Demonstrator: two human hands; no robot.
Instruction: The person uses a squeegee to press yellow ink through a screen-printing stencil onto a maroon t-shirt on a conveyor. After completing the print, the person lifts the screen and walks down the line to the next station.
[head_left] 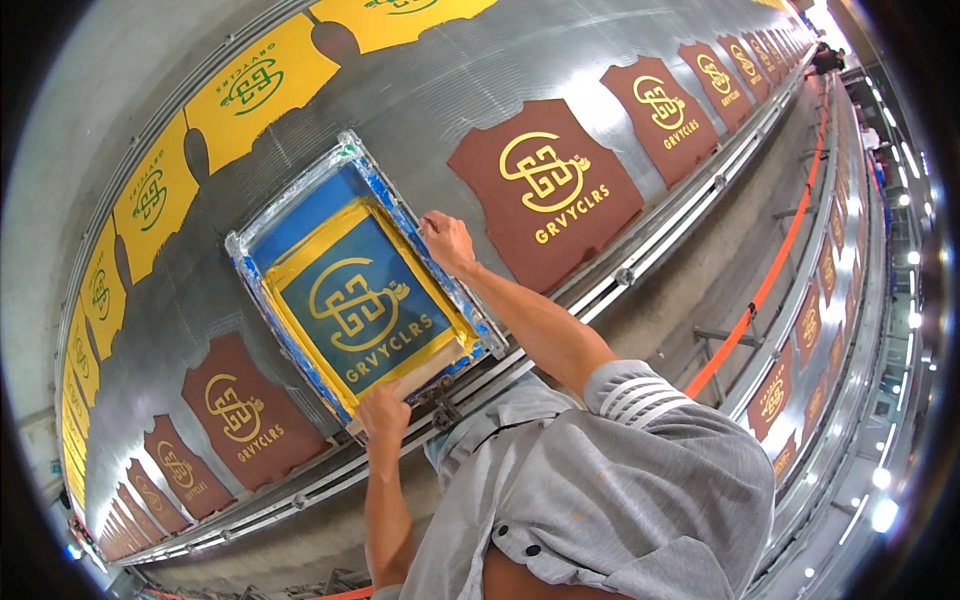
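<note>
A screen printing frame point(386, 190) lies on the long table in front of me, its rim smeared with blue and white. Its blue mesh point(330, 285) carries a yellow emblem with lettering, and yellow ink point(283, 325) lines the inner edges. Along the mesh's near edge lies a pale squeegee point(428, 372). My left hand point(383, 412) is closed around the squeegee's left end. At the frame's right side, my right hand point(447, 243) has its fingers curled on the rim; the fingertips are partly hidden.
Maroon garment pieces point(612, 205) with yellow prints lie along the near side, left and right of the frame. Yellow pieces point(262, 88) with green prints line the far side. A metal rail point(650, 250) edges the table. Behind me are an orange strap point(765, 285) and another table of prints.
</note>
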